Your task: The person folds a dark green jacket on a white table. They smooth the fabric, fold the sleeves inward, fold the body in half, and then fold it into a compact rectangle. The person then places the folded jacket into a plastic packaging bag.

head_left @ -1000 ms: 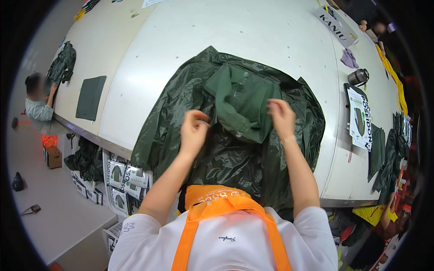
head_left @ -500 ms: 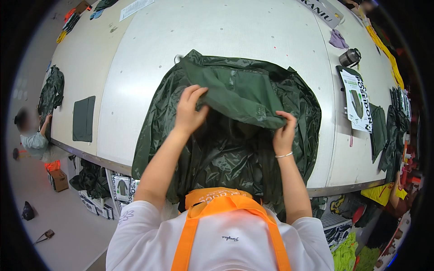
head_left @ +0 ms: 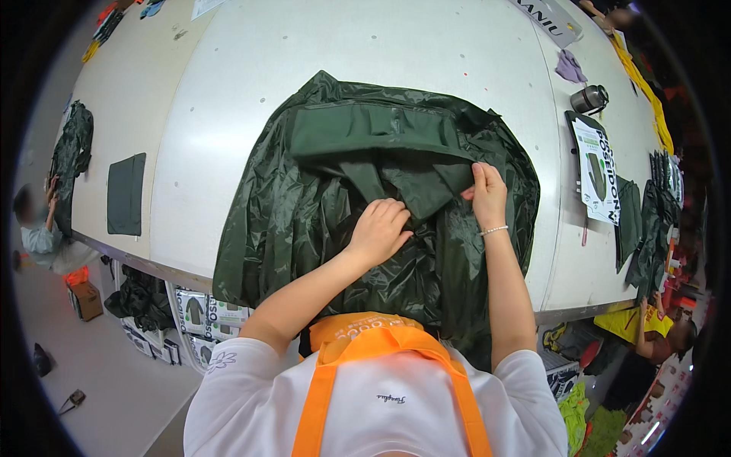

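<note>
A shiny dark green rain jacket is spread over the table in front of me, and its lower end reaches my apron. Across its upper middle lies the jacket's matte green hood-like part, folded, with a loose corner pointing toward me. My left hand is at that hanging corner, fingers bent and together on the cloth; its fingertips are partly hidden. At the right end of the folded part, my right hand pinches the edge between thumb and fingers.
On the right stand a dark metal flask, a purple cloth and printed white sheets on green packs. A folded green piece lies at left. A person handles green cloth at the far left table edge; another works at far right.
My left hand has moved down and right, from the matte part's left edge to its hanging corner. The raised flap has been folded flatter, and my right hand has shifted slightly up.
</note>
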{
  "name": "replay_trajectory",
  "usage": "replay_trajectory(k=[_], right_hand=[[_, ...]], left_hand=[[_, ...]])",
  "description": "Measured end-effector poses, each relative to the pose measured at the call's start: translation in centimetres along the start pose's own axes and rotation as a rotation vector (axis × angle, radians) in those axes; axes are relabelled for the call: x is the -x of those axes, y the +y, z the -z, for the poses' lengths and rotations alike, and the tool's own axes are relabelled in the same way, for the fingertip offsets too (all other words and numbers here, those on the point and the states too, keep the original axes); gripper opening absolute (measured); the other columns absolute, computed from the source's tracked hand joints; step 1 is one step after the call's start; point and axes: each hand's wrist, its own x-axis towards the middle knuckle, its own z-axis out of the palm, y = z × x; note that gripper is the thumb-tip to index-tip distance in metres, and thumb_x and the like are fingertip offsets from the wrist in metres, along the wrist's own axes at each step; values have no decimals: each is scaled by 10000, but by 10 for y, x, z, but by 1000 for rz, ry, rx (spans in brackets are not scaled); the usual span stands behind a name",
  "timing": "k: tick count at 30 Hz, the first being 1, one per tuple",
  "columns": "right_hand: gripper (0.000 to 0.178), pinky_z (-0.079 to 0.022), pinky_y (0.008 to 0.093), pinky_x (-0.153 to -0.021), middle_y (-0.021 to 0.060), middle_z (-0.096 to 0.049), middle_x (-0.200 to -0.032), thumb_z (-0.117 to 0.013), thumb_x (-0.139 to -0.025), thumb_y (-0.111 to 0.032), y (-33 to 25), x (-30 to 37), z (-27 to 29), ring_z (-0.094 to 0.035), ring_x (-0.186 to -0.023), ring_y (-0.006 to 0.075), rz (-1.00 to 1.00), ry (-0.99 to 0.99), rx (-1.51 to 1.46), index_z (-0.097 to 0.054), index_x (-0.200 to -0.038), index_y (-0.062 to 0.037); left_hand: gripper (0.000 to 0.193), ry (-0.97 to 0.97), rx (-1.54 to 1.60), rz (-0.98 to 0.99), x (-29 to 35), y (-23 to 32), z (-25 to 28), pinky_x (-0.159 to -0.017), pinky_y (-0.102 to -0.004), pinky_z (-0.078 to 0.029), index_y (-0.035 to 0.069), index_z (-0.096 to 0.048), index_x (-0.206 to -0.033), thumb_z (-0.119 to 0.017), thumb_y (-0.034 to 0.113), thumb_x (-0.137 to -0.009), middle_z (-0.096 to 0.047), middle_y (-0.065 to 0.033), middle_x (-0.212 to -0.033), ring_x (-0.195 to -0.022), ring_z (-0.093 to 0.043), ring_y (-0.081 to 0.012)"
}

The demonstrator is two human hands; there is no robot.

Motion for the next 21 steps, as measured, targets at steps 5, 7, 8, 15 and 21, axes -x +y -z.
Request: replay_trajectory(k=[5, 7, 8, 15, 21], right_hand=[[214, -440, 279, -804, 108, -589, -942, -515, -944, -163, -17, -4, 9, -571, -888, 215, 344, 37, 268, -617, -902, 20], [241, -444, 276, -765, 115, -594, -918, -490, -956, -183, -15, -22, 31, -568, -832, 206, 401, 163, 293, -600, -924, 29], [239, -447, 277, -750, 114, -596, -892, -493, -955, -185, -14, -28, 43, -568, -803, 203, 388, 152, 285, -601, -920, 26], [483, -450, 430, -797, 177, -474, -1246, -678, -787, -281, -10, 6, 17, -514, -991, 356, 450, 156, 1127, -515, -1195, -79], [164, -438, 380, -897, 97, -622, -1039, -694, -745, -130, -2, 57, -17, -568, -1026, 289, 692, -164, 502, -654, -894, -73]], left_hand=[[252, -39, -54, 52, 22, -25, -12, -842, -369, -411, 65, -553, -894, -671, 95, -673, -577, -59, -960, -970, -533, -256], [213, 66, -75, -77, 32, -21, 8, -833, -369, -411, 66, -550, -872, -643, 93, -683, -575, -46, -947, -962, -533, -246], [194, 120, -85, -141, 39, -16, 15, -829, -369, -411, 66, -548, -862, -629, 92, -688, -574, -39, -940, -958, -533, -241], [216, -75, 91, 79, 42, -5, 20, -816, -388, -448, 40, -583, -892, -697, 134, -735, -601, -80, -931, -923, -562, -297], [210, -26, 623, 648, -32, -8, 4, -680, -231, -477, 11, -625, -1035, -634, 141, -871, -654, -52, -899, -757, -593, -96]])
